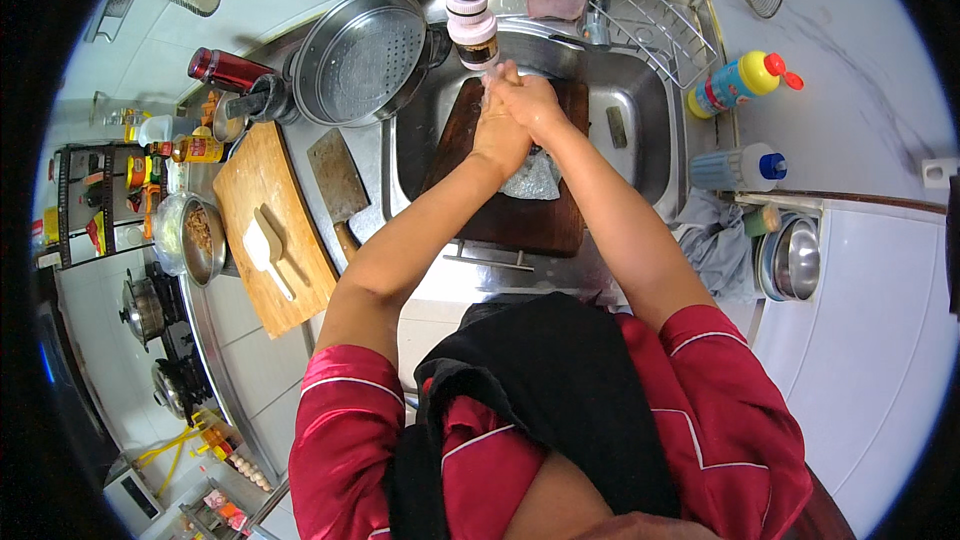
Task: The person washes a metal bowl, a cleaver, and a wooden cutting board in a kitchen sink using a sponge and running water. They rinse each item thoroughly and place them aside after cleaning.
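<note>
Under the pink-and-white nozzle of the faucet (pixel 472 28), my left hand (pixel 499 133) and my right hand (pixel 531 103) are pressed together. The right one lies across the left, and both look wet. What the palms enclose is hidden, and no object shows between them. Below them a dark wet wooden board (pixel 517 232) leans in the stainless steel sink (pixel 660 157). On that board, just beneath my wrists, rests a silvery scrubbing cloth (pixel 532 178). A small dark green block or pad (pixel 616 127) lies on the sink floor to the right.
Left of the sink are a perforated steamer pot (pixel 360 60), a cleaver (pixel 337 176) and a light wooden board (pixel 262 157) bearing a white scraper (pixel 262 244). A wire rack (pixel 660 30) spans the sink's back right corner. Detergent bottles (pixel 742 82) stand along the right wall.
</note>
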Motion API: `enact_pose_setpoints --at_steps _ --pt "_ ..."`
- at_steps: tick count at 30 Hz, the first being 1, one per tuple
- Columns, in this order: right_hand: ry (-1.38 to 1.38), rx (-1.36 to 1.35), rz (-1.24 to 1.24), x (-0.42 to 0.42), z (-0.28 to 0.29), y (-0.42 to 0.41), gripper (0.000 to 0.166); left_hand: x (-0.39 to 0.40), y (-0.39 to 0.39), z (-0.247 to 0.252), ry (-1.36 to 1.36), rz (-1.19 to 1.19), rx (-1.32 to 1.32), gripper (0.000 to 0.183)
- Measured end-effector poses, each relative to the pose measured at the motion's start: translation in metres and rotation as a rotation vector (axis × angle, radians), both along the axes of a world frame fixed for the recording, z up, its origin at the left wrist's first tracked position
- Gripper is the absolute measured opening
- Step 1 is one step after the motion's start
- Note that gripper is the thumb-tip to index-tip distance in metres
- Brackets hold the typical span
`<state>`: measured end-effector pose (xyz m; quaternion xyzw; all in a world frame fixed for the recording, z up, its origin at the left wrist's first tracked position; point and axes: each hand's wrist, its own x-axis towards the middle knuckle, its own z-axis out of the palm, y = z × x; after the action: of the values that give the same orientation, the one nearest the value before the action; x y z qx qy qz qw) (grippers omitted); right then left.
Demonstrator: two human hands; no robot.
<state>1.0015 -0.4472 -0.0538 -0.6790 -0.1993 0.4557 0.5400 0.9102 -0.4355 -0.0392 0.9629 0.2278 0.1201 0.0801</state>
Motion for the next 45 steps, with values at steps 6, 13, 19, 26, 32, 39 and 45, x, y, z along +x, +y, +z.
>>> enact_pose_setpoints --at_steps 6,13,19,26,32,39,45 --pt "0.528 0.053 -0.091 0.01 0.011 0.003 0.042 0.0 0.002 0.002 -0.335 -0.106 -0.035 0.035" --pt "0.503 0.546 -0.163 -0.061 -0.005 -0.016 0.051 0.006 0.043 -0.014 -0.268 0.552 -0.518 0.029" --pt "-0.019 0.29 -0.186 -0.045 -0.008 -0.006 0.034 0.014 0.035 -0.021 -0.413 0.604 -0.756 0.048" --pt "-0.675 0.039 0.186 -0.003 -0.044 -0.032 0.022 -0.015 0.003 -0.064 -0.344 0.282 -0.943 0.065" --pt "-0.955 -0.044 0.919 -0.043 -0.035 -0.13 0.057 -0.099 -0.037 -0.037 0.444 0.093 -0.38 0.077" --pt "-1.114 0.036 1.124 -0.021 -0.073 -0.025 0.044 -0.15 -0.039 -0.043 0.382 0.432 -0.225 0.063" --pt "-0.955 -0.405 0.856 0.046 -0.139 0.009 0.054 -0.186 -0.077 -0.059 -0.255 0.786 -0.328 0.055"
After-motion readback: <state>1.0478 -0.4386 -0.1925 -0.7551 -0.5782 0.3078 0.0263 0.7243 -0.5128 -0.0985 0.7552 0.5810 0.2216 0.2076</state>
